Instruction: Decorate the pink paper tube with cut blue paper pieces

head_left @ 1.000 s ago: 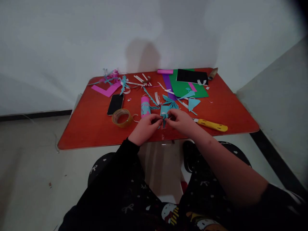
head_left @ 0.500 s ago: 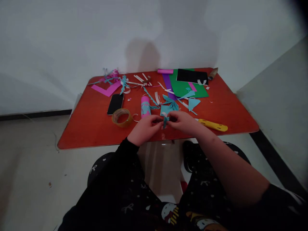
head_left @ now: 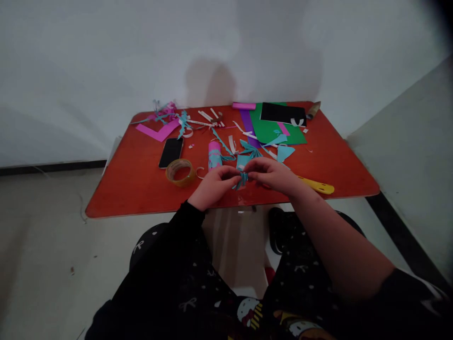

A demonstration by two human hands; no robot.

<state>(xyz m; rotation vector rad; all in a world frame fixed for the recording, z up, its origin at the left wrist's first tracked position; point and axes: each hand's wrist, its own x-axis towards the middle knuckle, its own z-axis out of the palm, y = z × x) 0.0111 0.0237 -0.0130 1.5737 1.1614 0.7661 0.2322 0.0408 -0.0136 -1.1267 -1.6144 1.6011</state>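
A small piece of folded blue paper (head_left: 242, 179) is pinched between my two hands, just over the table's front edge. My left hand (head_left: 215, 185) grips its left side, and my right hand (head_left: 271, 174) has thumb and fingers closed on its right side. Behind the fingers lies a blue paper square (head_left: 242, 161), partly covered by them. A pleated blue paper fan (head_left: 252, 150) rests beyond that. To the left stands or lies a pink tube wrapped in torn blue paper (head_left: 214, 156); which of the two I cannot tell.
On the red table (head_left: 127, 189) are a roll of tape (head_left: 191, 175), a phone (head_left: 171, 152) and a yellow-handled cutter (head_left: 318, 185), partly behind my right arm. Green paper (head_left: 264, 130), a black sheet (head_left: 279, 113), pink paper (head_left: 159, 134) and several scraps lie farther back. A wall stands behind.
The folded blue paper has turned and its pleats now fan out more toward me. My right hand has shifted slightly up, with its fingers at the paper's upper right.
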